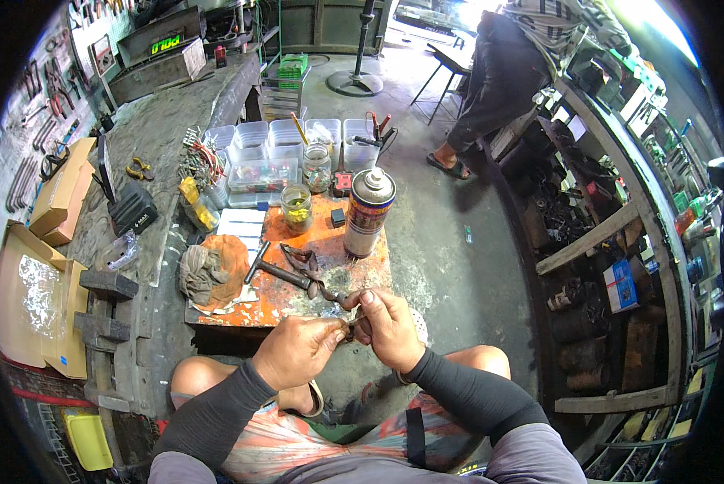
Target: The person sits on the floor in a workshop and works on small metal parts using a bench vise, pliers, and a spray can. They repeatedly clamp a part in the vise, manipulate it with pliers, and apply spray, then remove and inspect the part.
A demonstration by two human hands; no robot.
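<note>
Both hands are close together in front of the near edge of a small orange, paint-worn table point(249, 305). My right hand point(390, 329) pinches a dark brown twisted strap point(338, 298) between thumb and fingers. The strap trails back onto the tabletop beside a dark T-handled tool point(285, 274); whether the two are joined, I cannot tell. Beside it, my left hand point(297, 351) is closed, its fingertips meeting a small dark piece by the right fingers. That piece is mostly hidden, so its kind cannot be made out.
A spray can point(370, 211) stands on the table behind my hands. Near it are a jar with yellow bits point(297, 210), a crumpled rag point(205, 273) and clear plastic bins point(285, 137). A workbench point(156, 121) runs along the left, a wooden shelf point(592, 238) along the right, where another person point(499, 73) stands.
</note>
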